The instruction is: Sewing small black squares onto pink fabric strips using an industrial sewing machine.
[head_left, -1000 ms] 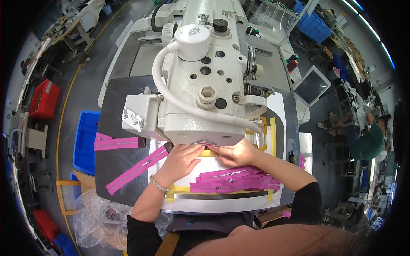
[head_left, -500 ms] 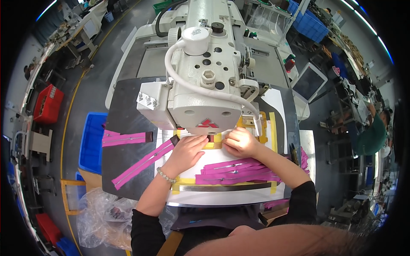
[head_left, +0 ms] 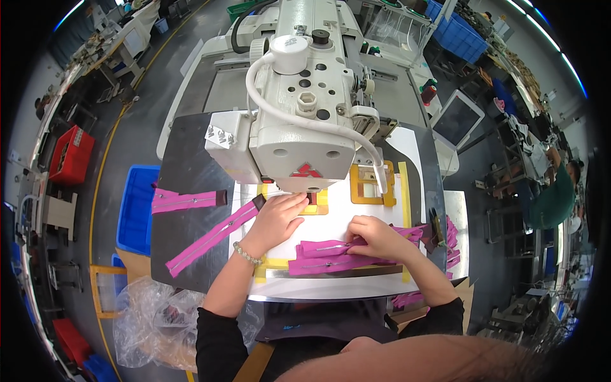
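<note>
Below the head of a white sewing machine [head_left: 299, 143], my left hand [head_left: 279, 221] lies flat with its fingers stretched out. Its fingertips rest at the edge of a yellow frame [head_left: 321, 209] with a small dark reddish piece in its opening. A pink zipper [head_left: 213, 239] with a dark end runs from beside that hand down to the left. Farther left lies another pink zipper [head_left: 184, 201]. To the right, my right hand [head_left: 377, 238] is closed, thumb and fingers pinching a pink zipper from the pile of zippers [head_left: 331, 263] in front of me.
A second yellow frame [head_left: 365, 193] lies on the white sheet right of the machine head. Small dark snips [head_left: 437, 228] sit at the table's right edge. A blue bin [head_left: 135, 216] stands at left, above clear plastic bags [head_left: 156, 318]. A screen [head_left: 459, 121] stands at right.
My right hand has left the yellow frame and moved down and right onto the zipper pile. The left hand stays by the frame, and the whole view has shifted slightly.
</note>
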Available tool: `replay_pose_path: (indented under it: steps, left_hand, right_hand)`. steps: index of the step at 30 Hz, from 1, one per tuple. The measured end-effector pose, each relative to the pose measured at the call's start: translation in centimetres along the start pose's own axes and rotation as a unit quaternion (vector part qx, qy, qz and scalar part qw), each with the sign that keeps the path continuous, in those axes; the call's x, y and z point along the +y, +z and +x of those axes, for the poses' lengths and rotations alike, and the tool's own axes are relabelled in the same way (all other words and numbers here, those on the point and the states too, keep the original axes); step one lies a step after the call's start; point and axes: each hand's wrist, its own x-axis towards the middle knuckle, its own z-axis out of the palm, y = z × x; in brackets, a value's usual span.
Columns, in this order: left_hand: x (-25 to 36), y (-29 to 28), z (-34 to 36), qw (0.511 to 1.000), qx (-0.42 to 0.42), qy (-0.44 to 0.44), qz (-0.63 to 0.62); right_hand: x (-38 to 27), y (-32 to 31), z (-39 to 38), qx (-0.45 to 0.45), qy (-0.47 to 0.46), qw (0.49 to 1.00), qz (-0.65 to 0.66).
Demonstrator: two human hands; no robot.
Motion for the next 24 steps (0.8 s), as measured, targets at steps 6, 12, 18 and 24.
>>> replay_pose_path:
  steps: [6, 12, 18, 24]
  left_hand:
    - [0.0, 0.1, -0.2, 1.0, 0.003, -0.005, -0.005]
    - [0.1, -0.1, 0.1, 0.999, 0.011, -0.009, -0.033]
    - [-0.4, 0.2, 0.1, 0.997, 0.033, -0.016, -0.071]
    - [-0.6, 0.2, 0.1, 0.996, 0.035, -0.012, -0.081]
  right_hand:
    - [-0.9, 0.0, -0.2, 0.007, 0.043, 0.999, 0.028]
    - [-0.3, 0.3, 0.6, 0.109, 0.071, 0.989, 0.064]
    - [2.1, 0.4, 1.8, 0.234, 0.037, 0.968, -0.076]
    - [2.9, 0.4, 2.9, 0.253, 0.007, 0.952, -0.175]
